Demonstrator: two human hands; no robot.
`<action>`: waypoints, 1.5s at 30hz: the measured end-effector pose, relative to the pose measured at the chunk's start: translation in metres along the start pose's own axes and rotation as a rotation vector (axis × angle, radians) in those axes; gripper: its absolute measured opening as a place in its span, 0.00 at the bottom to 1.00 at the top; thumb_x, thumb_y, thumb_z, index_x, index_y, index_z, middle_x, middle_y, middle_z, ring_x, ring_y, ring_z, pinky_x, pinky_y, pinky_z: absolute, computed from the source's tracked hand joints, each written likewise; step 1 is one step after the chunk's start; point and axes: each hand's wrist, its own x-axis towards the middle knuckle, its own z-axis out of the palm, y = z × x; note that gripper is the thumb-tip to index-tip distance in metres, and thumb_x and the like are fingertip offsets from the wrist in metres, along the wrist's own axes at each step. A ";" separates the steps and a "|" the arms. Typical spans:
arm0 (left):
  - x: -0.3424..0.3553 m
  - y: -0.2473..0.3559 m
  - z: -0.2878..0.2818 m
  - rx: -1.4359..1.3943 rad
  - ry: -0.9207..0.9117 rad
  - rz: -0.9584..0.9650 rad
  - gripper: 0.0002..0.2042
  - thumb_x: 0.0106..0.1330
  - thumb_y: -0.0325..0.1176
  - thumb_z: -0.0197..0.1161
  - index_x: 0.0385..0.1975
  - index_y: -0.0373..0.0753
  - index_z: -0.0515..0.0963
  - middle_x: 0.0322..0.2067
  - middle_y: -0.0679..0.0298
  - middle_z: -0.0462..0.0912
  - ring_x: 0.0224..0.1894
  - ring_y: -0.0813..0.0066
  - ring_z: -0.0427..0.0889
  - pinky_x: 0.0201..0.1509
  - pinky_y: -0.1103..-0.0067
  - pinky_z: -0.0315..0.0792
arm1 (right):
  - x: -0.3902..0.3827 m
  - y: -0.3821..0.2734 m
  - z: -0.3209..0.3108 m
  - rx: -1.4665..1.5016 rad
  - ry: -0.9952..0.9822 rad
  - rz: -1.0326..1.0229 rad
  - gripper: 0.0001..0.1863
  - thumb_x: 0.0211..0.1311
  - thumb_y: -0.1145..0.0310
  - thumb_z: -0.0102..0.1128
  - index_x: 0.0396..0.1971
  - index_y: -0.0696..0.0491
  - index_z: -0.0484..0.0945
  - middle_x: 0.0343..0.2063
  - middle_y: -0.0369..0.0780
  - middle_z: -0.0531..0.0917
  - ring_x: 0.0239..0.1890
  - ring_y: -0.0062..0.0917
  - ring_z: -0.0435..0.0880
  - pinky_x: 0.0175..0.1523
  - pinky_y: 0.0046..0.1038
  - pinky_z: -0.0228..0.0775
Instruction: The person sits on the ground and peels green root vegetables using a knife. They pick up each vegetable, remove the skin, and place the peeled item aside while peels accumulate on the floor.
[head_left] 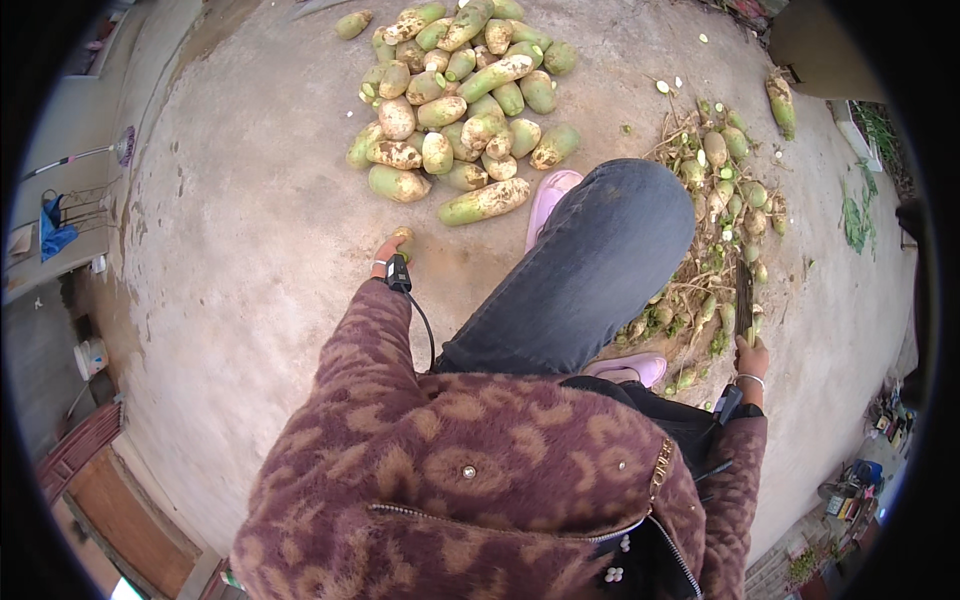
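Note:
My left hand (385, 252) is out over the concrete, just below the big heap. Its fingers are closed round a green radish (403, 233), of which only a tan end and a bit of green show. In my right hand (752, 358) is a knife with a long dark blade (743, 295), pointing away from me over the trimmings. A pile of cut radish tops (735, 143), with roots and dry stalks, lies right of my bent knee. Beyond my left hand a heap of green and white radishes (440, 110) rests on the ground, many smeared with soil.
My jeans-clad leg (590, 260) and pink shoes (553, 200) stand between heap and trimmings. One larger radish (780, 105) lies apart at the upper right. Along the left wall are a broom (125, 147), a blue bag (55, 228) and a white bucket (91, 357).

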 end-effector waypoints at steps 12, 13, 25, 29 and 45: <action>0.079 0.008 0.034 -0.340 0.027 0.061 0.22 0.66 0.31 0.53 0.61 0.40 0.67 0.58 0.52 0.71 0.60 0.62 0.71 0.64 0.74 0.65 | -0.062 -0.028 -0.028 0.472 0.059 -0.013 0.10 0.55 0.68 0.64 0.35 0.56 0.78 0.22 0.33 0.78 0.21 0.17 0.75 0.28 0.20 0.68; 0.083 0.006 0.032 -0.381 0.044 0.038 0.22 0.66 0.31 0.53 0.61 0.40 0.67 0.58 0.52 0.71 0.60 0.62 0.71 0.64 0.74 0.65 | -0.063 -0.028 -0.021 0.517 -0.027 0.025 0.09 0.55 0.67 0.64 0.33 0.56 0.77 0.21 0.33 0.77 0.18 0.16 0.72 0.25 0.20 0.65; 0.038 0.081 0.022 -0.156 0.062 0.189 0.22 0.67 0.31 0.52 0.61 0.36 0.65 0.57 0.51 0.72 0.58 0.60 0.72 0.62 0.73 0.68 | -0.029 -0.014 0.162 -0.104 -0.238 0.085 0.25 0.48 0.49 0.65 0.43 0.48 0.78 0.35 0.46 0.84 0.40 0.39 0.83 0.47 0.37 0.72; 0.011 0.121 0.013 -0.086 0.061 0.269 0.22 0.67 0.31 0.51 0.61 0.35 0.64 0.57 0.50 0.72 0.58 0.60 0.73 0.61 0.72 0.68 | -0.022 -0.052 0.199 -0.245 -0.334 -0.289 0.25 0.49 0.57 0.65 0.49 0.46 0.76 0.43 0.41 0.81 0.44 0.38 0.81 0.48 0.37 0.73; -0.108 0.244 0.059 0.129 -0.036 0.507 0.22 0.69 0.31 0.49 0.61 0.30 0.62 0.56 0.49 0.73 0.56 0.58 0.75 0.58 0.70 0.71 | 0.022 -0.085 0.231 -0.099 -0.439 -0.522 0.19 0.50 0.60 0.66 0.43 0.48 0.77 0.36 0.45 0.83 0.41 0.40 0.82 0.46 0.37 0.73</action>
